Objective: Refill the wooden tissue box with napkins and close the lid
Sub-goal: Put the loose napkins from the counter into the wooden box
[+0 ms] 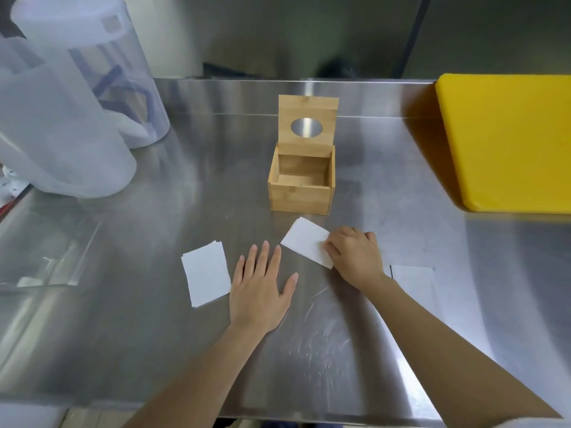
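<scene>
The wooden tissue box (298,197) stands mid-table, empty inside, its lid (307,120) with a round hole raised upright at the back. A white napkin stack (304,239) lies just in front of the box; my right hand (355,257) rests on its right end with fingers curled onto it. A second napkin stack (205,273) lies to the left. My left hand (261,288) lies flat on the steel table between the two stacks, fingers spread, holding nothing.
The steel table (154,304) carries large translucent plastic containers (68,118) at the far left and a yellow cutting board (506,140) at the far right. A clear sheet (46,257) lies at left, a pale paper (414,279) beside my right wrist.
</scene>
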The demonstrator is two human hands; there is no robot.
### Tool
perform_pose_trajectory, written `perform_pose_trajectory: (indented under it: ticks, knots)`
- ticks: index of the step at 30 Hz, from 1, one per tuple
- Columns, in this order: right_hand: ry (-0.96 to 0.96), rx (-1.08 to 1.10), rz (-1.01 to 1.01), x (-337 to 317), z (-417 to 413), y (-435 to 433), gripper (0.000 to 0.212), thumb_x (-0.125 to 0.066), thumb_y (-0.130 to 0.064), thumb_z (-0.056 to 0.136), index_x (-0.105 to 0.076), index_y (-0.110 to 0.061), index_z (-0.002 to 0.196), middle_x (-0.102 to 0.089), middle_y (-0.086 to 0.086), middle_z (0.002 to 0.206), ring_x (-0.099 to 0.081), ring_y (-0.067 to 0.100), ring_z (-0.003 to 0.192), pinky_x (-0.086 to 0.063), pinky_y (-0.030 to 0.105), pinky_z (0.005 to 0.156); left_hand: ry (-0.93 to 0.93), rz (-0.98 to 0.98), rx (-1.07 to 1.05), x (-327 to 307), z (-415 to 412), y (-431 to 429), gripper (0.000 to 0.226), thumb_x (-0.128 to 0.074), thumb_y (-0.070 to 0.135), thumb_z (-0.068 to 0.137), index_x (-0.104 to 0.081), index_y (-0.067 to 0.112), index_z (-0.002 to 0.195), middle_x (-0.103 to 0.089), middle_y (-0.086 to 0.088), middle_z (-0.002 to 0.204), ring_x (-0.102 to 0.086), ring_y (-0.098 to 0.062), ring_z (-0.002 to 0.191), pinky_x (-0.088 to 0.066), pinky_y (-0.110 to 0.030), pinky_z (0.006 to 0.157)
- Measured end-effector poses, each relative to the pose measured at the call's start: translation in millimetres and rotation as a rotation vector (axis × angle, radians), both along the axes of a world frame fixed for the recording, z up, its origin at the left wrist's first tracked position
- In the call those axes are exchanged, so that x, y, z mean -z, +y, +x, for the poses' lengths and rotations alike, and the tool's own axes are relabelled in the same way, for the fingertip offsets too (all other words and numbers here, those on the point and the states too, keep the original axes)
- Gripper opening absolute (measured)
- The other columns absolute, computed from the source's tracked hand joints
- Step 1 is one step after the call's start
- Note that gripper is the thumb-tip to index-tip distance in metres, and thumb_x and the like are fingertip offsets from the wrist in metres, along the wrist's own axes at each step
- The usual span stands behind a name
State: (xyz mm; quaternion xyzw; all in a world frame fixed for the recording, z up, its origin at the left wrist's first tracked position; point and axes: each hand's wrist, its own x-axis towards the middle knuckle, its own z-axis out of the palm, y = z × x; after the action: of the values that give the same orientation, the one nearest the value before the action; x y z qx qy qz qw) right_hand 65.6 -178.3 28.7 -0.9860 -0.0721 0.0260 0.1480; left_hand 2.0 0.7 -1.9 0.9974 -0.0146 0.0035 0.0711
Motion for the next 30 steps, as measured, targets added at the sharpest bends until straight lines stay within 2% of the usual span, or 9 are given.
perform_pose_trajectory:
  ticks: [3,8,11,14,17,21,26,28,30]
  knots:
    - [0.03,0.076,0.049,-3,8,3,0.021,-0.047,-0.02,0.093,-0.067,-0.012,0.096,-0.063,0.005,0.108,-0.052,0.025,0.102,-0.012,0.031,0.069,0.002,0.007,0.001,0,1,0,0.073,-0.008,0.059,0.088,-0.027,0.019,0.146,-0.026,-0.006,0.154,-0.019,-0.024,0.143,-0.004,-0.037,0.114]
    - [0.186,0.205,0.119,-7,19,5,0.035,-0.057,-0.033,0.087,-0.049,-0.012,0.113,-0.061,0.006,0.112,-0.052,0.027,0.109,-0.027,0.039,0.091,0.015,0.027,0.001,1,0,-1,0.069,-0.012,0.058,0.091,-0.035,0.018,0.143,-0.036,-0.007,0.15,-0.028,-0.026,0.14,-0.014,-0.04,0.113]
    - [0.253,0.246,0.131,-8,23,6,0.036,-0.059,-0.036,0.086,-0.048,-0.009,0.107,-0.065,0.009,0.105,-0.057,0.03,0.102,-0.028,0.038,0.09,0.016,0.03,0.009,0,1,0,0.073,-0.003,0.059,0.091,-0.035,0.018,0.143,-0.036,-0.007,0.15,-0.028,-0.026,0.14,-0.014,-0.04,0.113]
    - [0.307,0.217,0.137,-10,24,7,0.02,-0.056,-0.031,0.088,-0.048,-0.013,0.092,-0.064,0.007,0.096,-0.056,0.03,0.1,-0.026,0.036,0.083,0.013,0.023,0.01,-2,2,-1,0.07,-0.012,0.057,0.091,-0.038,0.017,0.142,-0.038,-0.008,0.149,-0.031,-0.027,0.139,-0.015,-0.041,0.112]
    - [0.357,0.193,0.184,-15,27,8,0.013,-0.055,-0.023,0.088,-0.048,-0.012,0.087,-0.056,0.004,0.089,-0.052,0.029,0.09,-0.03,0.033,0.079,0.039,0.007,0.017,-3,1,-1,0.076,0.001,0.061,0.086,-0.02,0.022,0.148,-0.02,-0.005,0.156,-0.013,-0.024,0.145,-0.002,-0.039,0.115]
    - [0.344,0.191,0.333,-23,31,6,0.018,-0.049,-0.005,0.088,-0.056,-0.001,0.104,-0.053,0.008,0.094,-0.049,0.026,0.085,-0.038,0.029,0.063,0.055,0.038,0.024,-2,3,0,0.081,0.02,0.064,0.078,-0.003,0.031,0.148,-0.005,-0.004,0.159,0.0,-0.025,0.146,0.004,-0.043,0.115]
    - [0.317,0.061,0.443,-41,38,2,0.015,-0.044,0.002,0.088,-0.055,-0.006,0.093,-0.054,0.01,0.093,-0.047,0.024,0.083,-0.037,0.026,0.058,0.108,0.078,0.027,-6,6,0,0.074,0.003,0.063,0.088,-0.024,0.028,0.147,-0.027,-0.01,0.154,-0.022,-0.031,0.142,-0.008,-0.048,0.114]
    - [0.323,-0.009,0.479,-49,41,1,0.015,-0.045,0.001,0.089,-0.057,-0.006,0.092,-0.056,0.007,0.091,-0.048,0.021,0.082,-0.038,0.027,0.063,0.112,0.074,0.034,-8,8,0,0.067,-0.015,0.059,0.09,-0.04,0.023,0.141,-0.042,-0.014,0.145,-0.037,-0.035,0.134,-0.022,-0.052,0.111]
    - [0.31,-0.054,0.553,-59,47,0,0.011,-0.048,-0.001,0.089,-0.055,-0.008,0.085,-0.052,0.002,0.079,-0.046,0.016,0.072,-0.035,0.024,0.059,0.103,0.059,0.043,-7,9,0,0.063,-0.026,0.057,0.089,-0.052,0.018,0.132,-0.053,-0.017,0.136,-0.048,-0.037,0.126,-0.032,-0.055,0.107]
